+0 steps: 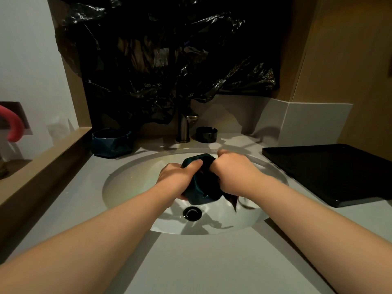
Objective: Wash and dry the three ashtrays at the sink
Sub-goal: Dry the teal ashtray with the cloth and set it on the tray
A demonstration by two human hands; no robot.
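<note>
Teal ashtray [201,187] hung over the sink [131,187], likely so drips fell in the basin: left hand [176,177] curled round its side, right hand [235,172] clenched a dark cloth [233,201] against it. A second ashtray [112,143] and a black ashtray [206,134] sat on the far bench [191,262].

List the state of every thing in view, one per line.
Held ashtray: over the sink, gripped by left hand.
Cloth: bunched in right hand, against that ashtray.
Blue ashtray: upright on counter.
Black ashtray: upright on counter.
Faucet: no water visible.
</note>
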